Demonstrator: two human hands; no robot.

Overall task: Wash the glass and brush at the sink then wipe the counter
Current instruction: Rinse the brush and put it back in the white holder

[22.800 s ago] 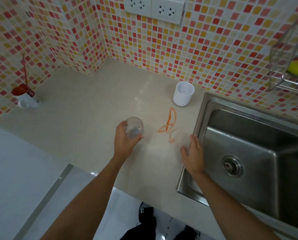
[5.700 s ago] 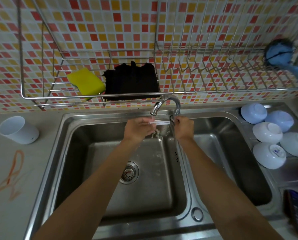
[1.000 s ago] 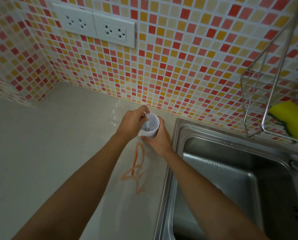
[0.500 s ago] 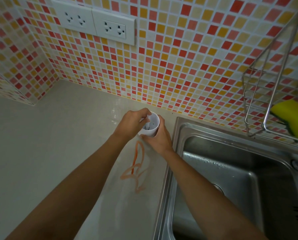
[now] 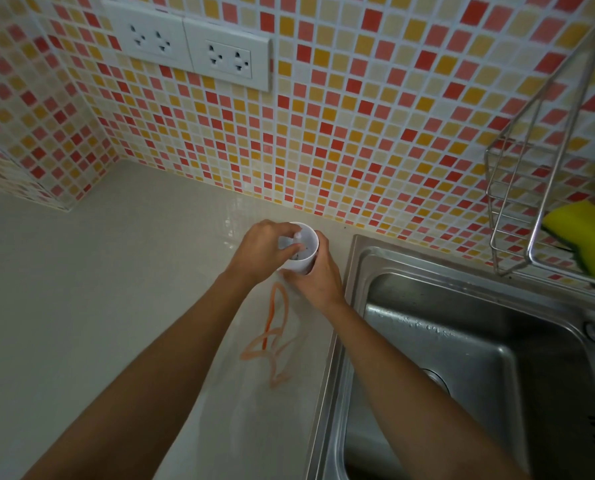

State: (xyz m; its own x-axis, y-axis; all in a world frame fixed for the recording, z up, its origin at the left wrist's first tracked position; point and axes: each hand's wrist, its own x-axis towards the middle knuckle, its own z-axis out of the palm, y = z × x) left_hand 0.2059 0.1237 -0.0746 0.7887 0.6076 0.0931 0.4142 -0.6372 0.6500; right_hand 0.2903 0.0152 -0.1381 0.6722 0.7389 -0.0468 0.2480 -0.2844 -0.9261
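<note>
A white cup [image 5: 307,244] stands on the beige counter [image 5: 98,306] beside the sink's left rim. My right hand [image 5: 318,277] grips the cup's side from the front. My left hand [image 5: 263,249] is over the cup's mouth and pinches a thin white brush handle [image 5: 298,236] that stands inside it. The brush's head is hidden in the cup. An orange scribble stain [image 5: 272,336] marks the counter just in front of the cup. The glass is not in view.
The steel sink [image 5: 462,368] fills the lower right. A wire rack [image 5: 545,188] on the tiled wall holds a yellow sponge [image 5: 587,233]. Two white wall sockets [image 5: 188,53] sit above the counter.
Both hands stay at the cup; the left hand's fingers have shifted slightly on the brush handle inside it. The view has barely moved.
</note>
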